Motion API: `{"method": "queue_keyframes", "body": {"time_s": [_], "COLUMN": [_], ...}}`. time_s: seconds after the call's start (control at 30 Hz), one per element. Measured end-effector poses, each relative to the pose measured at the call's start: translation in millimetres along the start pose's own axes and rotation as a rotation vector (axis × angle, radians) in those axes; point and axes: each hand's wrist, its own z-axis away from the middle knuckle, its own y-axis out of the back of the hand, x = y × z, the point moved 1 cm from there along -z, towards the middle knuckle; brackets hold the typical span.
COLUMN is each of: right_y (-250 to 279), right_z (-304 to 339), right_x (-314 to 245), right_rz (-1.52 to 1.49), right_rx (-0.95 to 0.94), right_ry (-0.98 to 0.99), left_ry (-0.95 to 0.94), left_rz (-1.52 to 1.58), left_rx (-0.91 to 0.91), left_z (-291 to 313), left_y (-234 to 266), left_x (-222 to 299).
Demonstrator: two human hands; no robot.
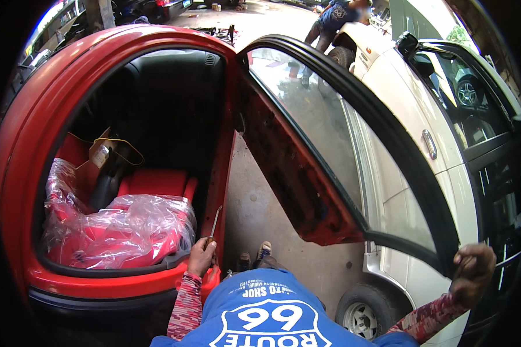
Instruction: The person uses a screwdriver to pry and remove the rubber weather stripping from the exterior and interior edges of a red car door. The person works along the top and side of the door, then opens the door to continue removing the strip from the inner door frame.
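Observation:
My left hand (pixel 201 257) is closed round the handle of a screwdriver (pixel 215 222), its thin metal shaft pointing up and away beside the red car's door opening. Out to the right, my right hand (pixel 473 269) has its fingers curled at the rear corner of the open car door (pixel 298 168). The door has a black window frame with glass in it, and its bare red inner panel shows without trim. Inside the red car (pixel 20 168), a red seat (pixel 153 184) lies partly under clear plastic wrap (pixel 127 222).
A white vehicle (pixel 408 130) stands close on the right, its rear wheel (pixel 362 318) near my right arm. Cardboard (pixel 92 165) and a yellow cord (pixel 134 151) lie in the red car. Concrete floor (pixel 252 199) runs between the vehicles. Another person (pixel 334 20) bends over the white vehicle's front.

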Motion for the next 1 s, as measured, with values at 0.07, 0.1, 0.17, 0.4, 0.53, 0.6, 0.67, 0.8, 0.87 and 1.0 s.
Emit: {"method": "queue_keyframes", "body": {"time_s": [0.07,0.1,0.17,0.4,0.53,0.6,0.67,0.8,0.87,1.0], "right_y": [13.3,18.5,21.6,-9.1,3.3,8.8,14.3,17.4,17.2,14.1], "right_z": [-9.4,-14.6,-28.0,-83.6,-107.2,-117.2,-122.5,-125.8,-124.4,-120.4], "right_x": [-6.7,-9.5,-4.3,95.6,140.1,152.7,159.8,168.9,171.4,170.6], "right_rz": [0.201,0.244,0.412,0.759,1.03,1.157,1.145,1.21,1.193,1.15], "right_rx": [-0.007,-0.002,0.028,0.581,0.674,0.72,0.721,0.746,0.765,0.803], "right_ry": [-0.171,-0.221,-0.388,-0.062,-0.297,-0.296,-0.348,-0.303,-0.272,-0.223], "left_ry": [-0.028,-0.049,-0.024,0.061,0.1,0.153,0.137,0.164,0.16,0.139], "left_rz": [-0.054,-0.076,-0.023,-0.022,-0.038,-0.064,-0.089,-0.182,-0.173,-0.16], "left_rx": [0.004,-0.002,-0.015,-0.03,-0.086,-0.085,-0.101,-0.113,-0.136,-0.162], "left_z": [-4.4,-6.1,-9.0,-8.8,-9.1,-10.0,-11.2,-16.8,-20.8,-27.2], "left_y": [-0.8,-1.9,-3.9,-7.1,-13.2,-14.9,-14.8,-11.8,-12.1,-16.3], "left_x": [-4.8,-7.0,-10.7,-15.2,-19.5,-20.9,-20.6,-17.7,-16.0,-13.4]}}
